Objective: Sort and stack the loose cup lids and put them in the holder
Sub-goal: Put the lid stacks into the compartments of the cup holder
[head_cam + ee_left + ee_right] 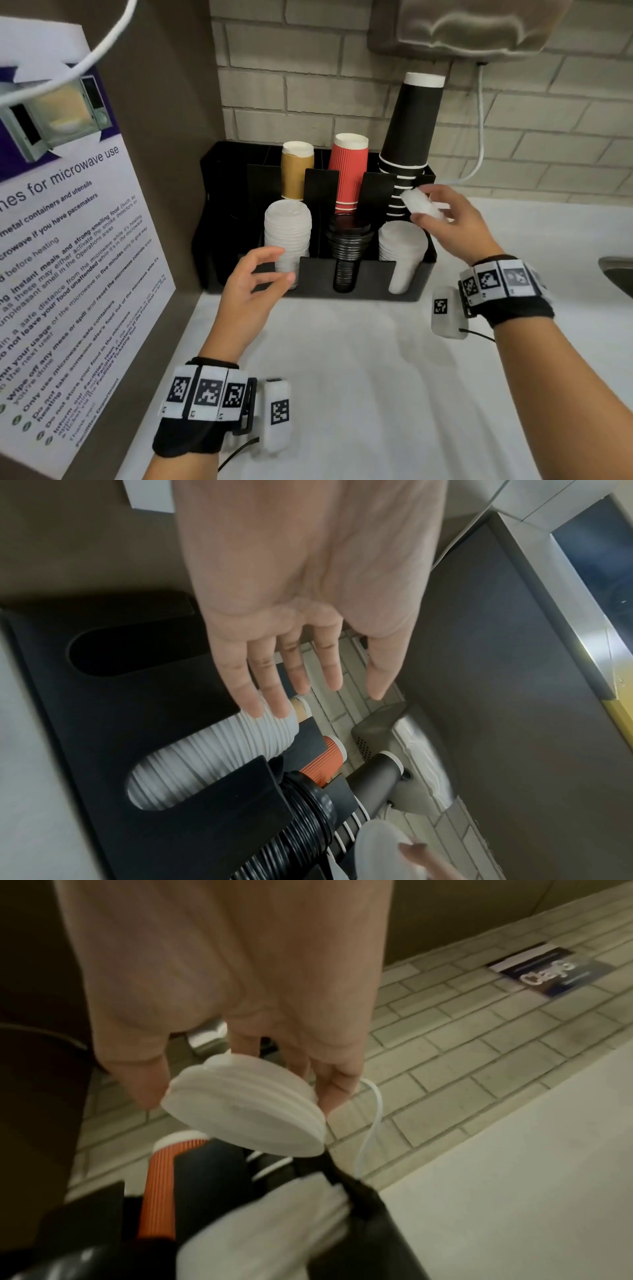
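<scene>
A black holder (363,277) stands at the back of the white counter. Its front slots hold a tall white lid stack (287,226) on the left, a black lid stack (347,246) in the middle and a lower white lid stack (402,250) on the right. My right hand (445,219) pinches a small stack of white lids (419,204) (246,1107), tilted, just above the right slot. My left hand (260,274) (308,674) hovers open beside the left white stack (219,753), fingers straight, holding nothing.
Behind the lids stand tan cups (297,171), red cups (349,171) and a tall tower of black cups (411,137). A microwave notice (68,240) covers the left wall. A dispenser (472,27) hangs above, its white cable (481,137) down the brick wall. A sink edge (616,274) shows at right.
</scene>
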The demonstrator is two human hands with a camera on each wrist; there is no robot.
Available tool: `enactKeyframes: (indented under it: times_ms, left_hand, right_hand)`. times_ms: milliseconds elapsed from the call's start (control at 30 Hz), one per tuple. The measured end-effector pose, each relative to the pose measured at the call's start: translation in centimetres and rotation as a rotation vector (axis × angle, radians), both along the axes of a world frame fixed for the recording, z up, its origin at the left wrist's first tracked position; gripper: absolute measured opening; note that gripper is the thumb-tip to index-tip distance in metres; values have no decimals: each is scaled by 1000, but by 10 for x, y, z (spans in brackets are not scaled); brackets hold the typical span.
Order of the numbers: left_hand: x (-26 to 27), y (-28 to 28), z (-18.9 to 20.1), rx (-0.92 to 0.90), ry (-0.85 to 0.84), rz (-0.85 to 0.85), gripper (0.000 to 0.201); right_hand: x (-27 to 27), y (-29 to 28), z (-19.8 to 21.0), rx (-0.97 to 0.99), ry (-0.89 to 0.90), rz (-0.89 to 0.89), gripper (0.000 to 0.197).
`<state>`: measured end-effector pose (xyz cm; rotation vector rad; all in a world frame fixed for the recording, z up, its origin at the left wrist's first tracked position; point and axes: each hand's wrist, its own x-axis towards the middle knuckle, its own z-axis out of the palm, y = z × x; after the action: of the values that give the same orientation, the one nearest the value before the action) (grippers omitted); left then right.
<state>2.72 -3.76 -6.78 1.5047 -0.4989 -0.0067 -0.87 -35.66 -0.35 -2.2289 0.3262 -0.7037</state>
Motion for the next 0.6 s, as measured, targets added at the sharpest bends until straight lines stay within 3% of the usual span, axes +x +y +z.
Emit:
enactKeyframes:
  times_ms: [200,433,600]
  left_hand:
    - [-3,1,-1,30,10,7,30]
    - [-2,2,-3,41,5,5,30]
    - [-2,2,-3,41,1,4,30]
  right_hand:
    - [17,10,-18,-218,159,63,51]
    - [22,13,-27,-398,302,-7,59]
    - [19,14,-39,-530,299,-55,66]
